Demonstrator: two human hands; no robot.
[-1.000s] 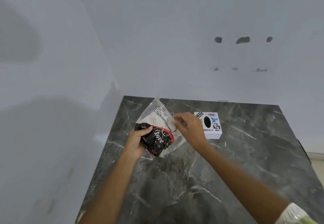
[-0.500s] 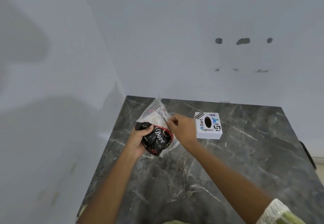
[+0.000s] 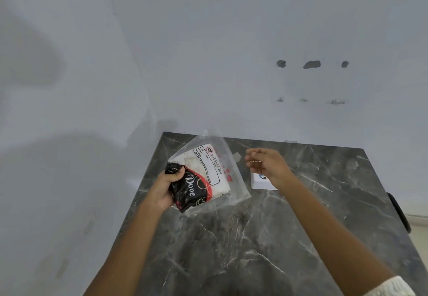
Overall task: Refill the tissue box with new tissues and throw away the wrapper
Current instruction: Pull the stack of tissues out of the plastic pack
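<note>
My left hand point(image 3: 165, 188) grips the lower left corner of a clear plastic tissue pack point(image 3: 203, 175) printed black, red and white, with white tissues inside. The pack is held tilted above the dark marble table point(image 3: 243, 237). My right hand point(image 3: 266, 165) hovers to the right of the pack, apart from it, fingers loosely spread and blurred, holding nothing that I can see. Below that hand lies the small white tissue box point(image 3: 262, 182), mostly hidden by it.
The table stands in a corner between pale walls at the back and left. A dark rounded object point(image 3: 398, 212) sticks out past the table's right edge. The wall behind has several small dark holes point(image 3: 311, 64).
My right hand has let go of the pack's top and moved right, over the tissue box. The pack now hangs flatter and more spread out in my left hand.
</note>
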